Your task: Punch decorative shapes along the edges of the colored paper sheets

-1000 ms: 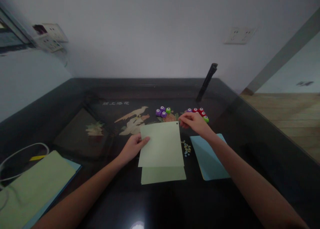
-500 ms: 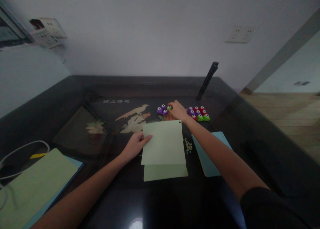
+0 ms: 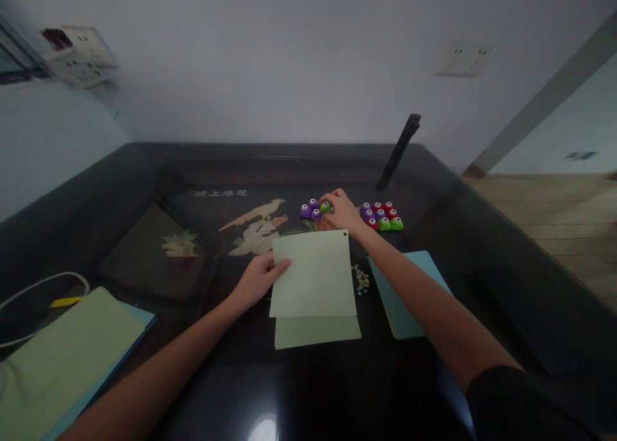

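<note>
My left hand [image 3: 260, 278] pinches the left edge of a pale green paper sheet [image 3: 311, 274], thumb on top. A small dark punched hole shows in the sheet's upper right corner. Another pale green sheet [image 3: 318, 332] lies under it, its lower edge sticking out. Beyond the paper, my right hand [image 3: 341, 211] has its fingers closed around a small green craft punch [image 3: 324, 207], beside several purple craft punches [image 3: 311, 209]. A second group of purple, red and green craft punches [image 3: 382, 216] sits right of that hand. Tiny punched paper bits [image 3: 361, 280] lie right of the sheet.
A light blue sheet or board [image 3: 402, 306] lies under my right forearm. At the left, a pale green paper stack [image 3: 72, 357] rests over blue sheets, near a white cable [image 3: 62, 275]. A black stick-like object [image 3: 399, 152] stands at the back right. The dark table [image 3: 231, 396] is glossy.
The view has shifted slightly. Both hands stay in nearly the same places, the left on the paper and the right at the green craft punch.
</note>
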The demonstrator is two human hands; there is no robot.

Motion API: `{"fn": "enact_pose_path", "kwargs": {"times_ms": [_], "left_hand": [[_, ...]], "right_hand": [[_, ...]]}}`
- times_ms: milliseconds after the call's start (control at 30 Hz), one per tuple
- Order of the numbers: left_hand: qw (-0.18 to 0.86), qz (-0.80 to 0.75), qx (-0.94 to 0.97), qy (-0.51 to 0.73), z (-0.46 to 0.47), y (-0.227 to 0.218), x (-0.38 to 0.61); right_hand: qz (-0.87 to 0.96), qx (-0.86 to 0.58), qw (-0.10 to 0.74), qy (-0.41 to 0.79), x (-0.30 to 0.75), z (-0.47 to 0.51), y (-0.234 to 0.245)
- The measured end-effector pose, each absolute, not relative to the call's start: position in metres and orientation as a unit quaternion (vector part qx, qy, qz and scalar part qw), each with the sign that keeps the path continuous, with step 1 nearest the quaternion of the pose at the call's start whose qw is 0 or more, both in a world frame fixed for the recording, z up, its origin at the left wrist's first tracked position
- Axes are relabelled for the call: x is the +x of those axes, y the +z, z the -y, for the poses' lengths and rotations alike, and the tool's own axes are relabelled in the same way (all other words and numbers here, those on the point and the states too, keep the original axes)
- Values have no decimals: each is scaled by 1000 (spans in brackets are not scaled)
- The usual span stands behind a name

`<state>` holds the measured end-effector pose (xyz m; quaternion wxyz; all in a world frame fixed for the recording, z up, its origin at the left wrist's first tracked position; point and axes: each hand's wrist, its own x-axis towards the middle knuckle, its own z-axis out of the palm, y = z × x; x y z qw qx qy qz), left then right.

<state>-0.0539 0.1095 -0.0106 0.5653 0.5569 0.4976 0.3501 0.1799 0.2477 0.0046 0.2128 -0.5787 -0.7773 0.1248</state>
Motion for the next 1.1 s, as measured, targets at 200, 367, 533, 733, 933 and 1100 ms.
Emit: {"fn": "enact_pose_path", "kwargs": {"times_ms": [200,367,533,733,933,1100], "left_hand": [[557,-503,562,348,-110,-13,-55],[555,-504,563,348,-110,-12,-55],[556,-505,560,350,-110,-10,-54],[566,-503,544,362,-109,-8,-53],[553,-517,527,386,-104,6,-54],[594,-531,479,369,-80,23,-45]], "right_hand": [[796,-552,212,132,174,-243,3],[794,-550,218,138,171,-240,1],[783,-539,257,171,172,-234,5],[725,-536,348,255,191,-209,14],[536,-484,464,513,229,-145,34],[433,-502,424,617,247,-86,46]]}}
